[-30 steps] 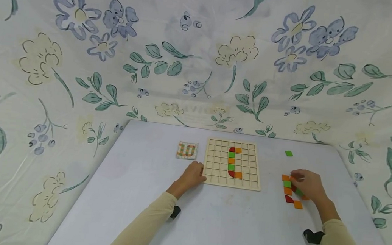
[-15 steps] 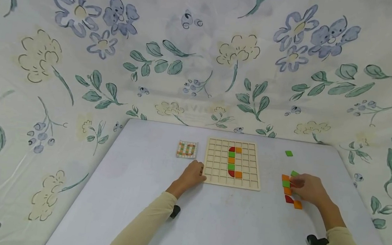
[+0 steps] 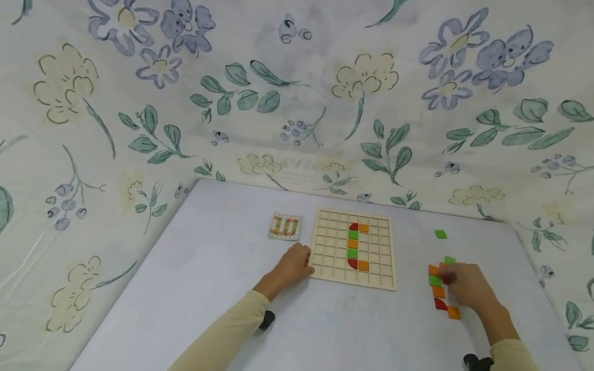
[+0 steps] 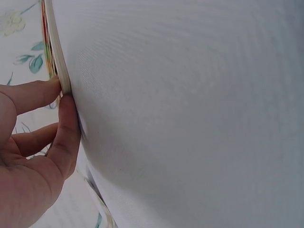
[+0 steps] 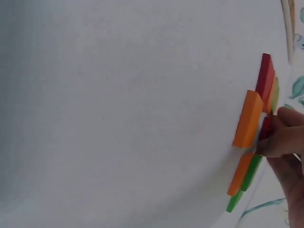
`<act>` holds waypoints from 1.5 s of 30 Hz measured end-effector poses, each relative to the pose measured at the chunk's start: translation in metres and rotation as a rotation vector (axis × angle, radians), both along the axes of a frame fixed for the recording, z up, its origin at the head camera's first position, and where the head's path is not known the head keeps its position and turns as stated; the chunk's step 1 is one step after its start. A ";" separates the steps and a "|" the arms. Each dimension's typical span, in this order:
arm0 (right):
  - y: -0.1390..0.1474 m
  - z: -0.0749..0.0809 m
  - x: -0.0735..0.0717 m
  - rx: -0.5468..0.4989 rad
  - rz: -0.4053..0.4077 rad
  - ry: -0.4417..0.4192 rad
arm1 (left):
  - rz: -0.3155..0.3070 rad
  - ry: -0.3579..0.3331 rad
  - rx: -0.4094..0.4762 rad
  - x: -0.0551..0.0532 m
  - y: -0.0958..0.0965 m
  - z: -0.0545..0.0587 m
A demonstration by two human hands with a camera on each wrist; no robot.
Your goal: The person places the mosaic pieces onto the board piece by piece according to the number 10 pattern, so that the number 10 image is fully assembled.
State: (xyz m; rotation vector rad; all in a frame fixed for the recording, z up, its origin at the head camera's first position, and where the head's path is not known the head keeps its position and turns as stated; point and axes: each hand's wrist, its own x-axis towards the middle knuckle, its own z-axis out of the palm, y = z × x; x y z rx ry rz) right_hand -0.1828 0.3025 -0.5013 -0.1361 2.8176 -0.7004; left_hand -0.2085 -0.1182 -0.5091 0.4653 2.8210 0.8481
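A wooden grid board (image 3: 326, 245) lies on the table, with a bracket-shaped line of red, green and orange tiles in its cells. My left hand (image 3: 292, 264) pinches the board's lower left corner; in the left wrist view its thumb and index finger (image 4: 69, 111) meet at the board's edge. To the right, my right hand (image 3: 468, 285) is among loose flat tiles. Its thumb and fingers pinch a red tile (image 5: 264, 127), partly hidden by them. Around it lie an orange tile (image 5: 248, 118), a green tile (image 3: 435, 281) and a rounded red tile (image 3: 440, 304).
A small pattern card (image 3: 286, 227) lies left of the board. One green tile (image 3: 441, 234) sits apart, behind the loose group. A floral cloth (image 3: 281, 121) hangs beyond the white table's (image 3: 348, 338) back edge.
My right hand has shifted slightly among the loose tiles, uncovering a green tile at the back of the group. My left hand stays at the board's corner.
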 end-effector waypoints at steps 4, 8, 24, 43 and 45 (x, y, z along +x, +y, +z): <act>0.001 -0.006 -0.001 -0.004 -0.006 0.041 | 0.001 -0.004 0.007 0.000 0.000 0.000; 0.003 -0.006 -0.001 0.003 -0.017 0.047 | 0.000 -0.008 0.001 -0.001 0.001 0.000; -0.002 -0.003 -0.001 -0.006 -0.019 0.108 | -0.001 -0.016 0.024 -0.001 0.001 0.000; -0.002 -0.012 -0.006 -0.015 -0.063 0.127 | 0.010 -0.021 0.021 0.001 0.001 0.003; -0.003 -0.012 -0.006 -0.007 -0.056 0.136 | 0.009 -0.023 0.022 0.001 0.001 0.004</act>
